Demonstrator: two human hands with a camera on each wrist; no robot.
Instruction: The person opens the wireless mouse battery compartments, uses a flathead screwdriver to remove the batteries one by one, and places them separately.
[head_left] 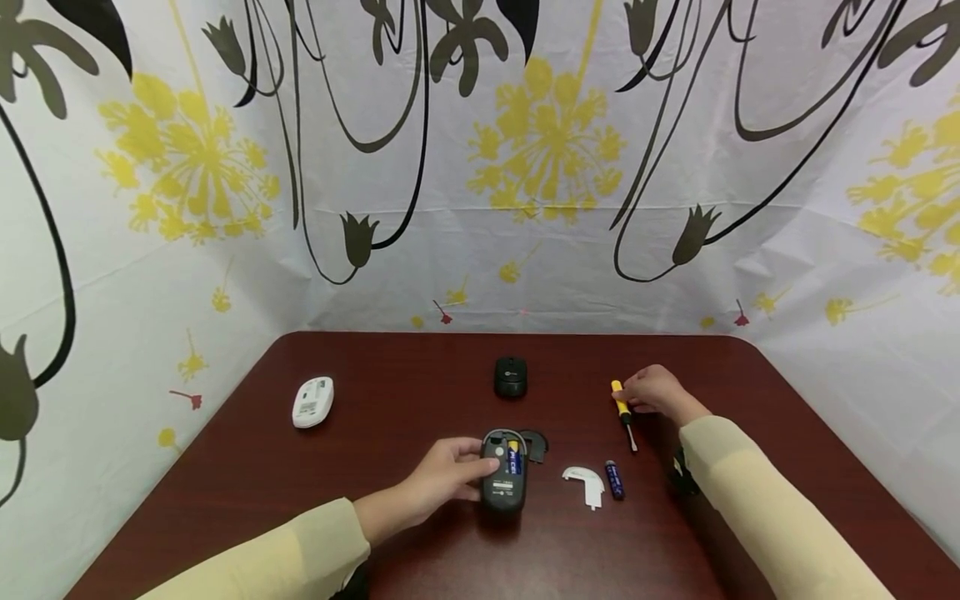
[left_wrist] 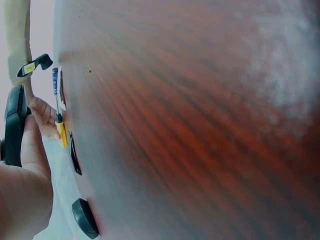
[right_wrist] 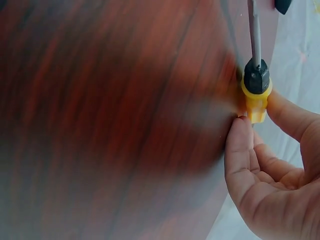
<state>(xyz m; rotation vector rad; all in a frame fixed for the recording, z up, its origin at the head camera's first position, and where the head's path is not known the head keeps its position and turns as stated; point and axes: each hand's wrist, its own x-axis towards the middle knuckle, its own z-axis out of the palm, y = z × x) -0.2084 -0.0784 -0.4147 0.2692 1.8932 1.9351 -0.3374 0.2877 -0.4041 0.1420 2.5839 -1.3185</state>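
My left hand (head_left: 438,477) grips a dark computer mouse (head_left: 503,498), thumb across its upturned underside. Its battery bay is uncovered, and a blue-and-yellow battery (head_left: 513,458) lies inside. Over at the right, my right hand (head_left: 656,390) pinches the yellow handle of a screwdriver (head_left: 624,408), whose metal tip points toward the table's near side. The right wrist view shows thumb and fingers on either side of that screwdriver handle (right_wrist: 256,102). Just behind the held mouse is a dark battery cover (head_left: 537,447). A white cover (head_left: 588,485) and a loose blue battery (head_left: 614,480) lie between the hands.
Toward the back of the brown table (head_left: 405,375) sits a black mouse (head_left: 511,377). A white mouse (head_left: 313,402) lies at the left with its labelled underside up. Behind the table hangs a flower-patterned cloth (head_left: 450,242).
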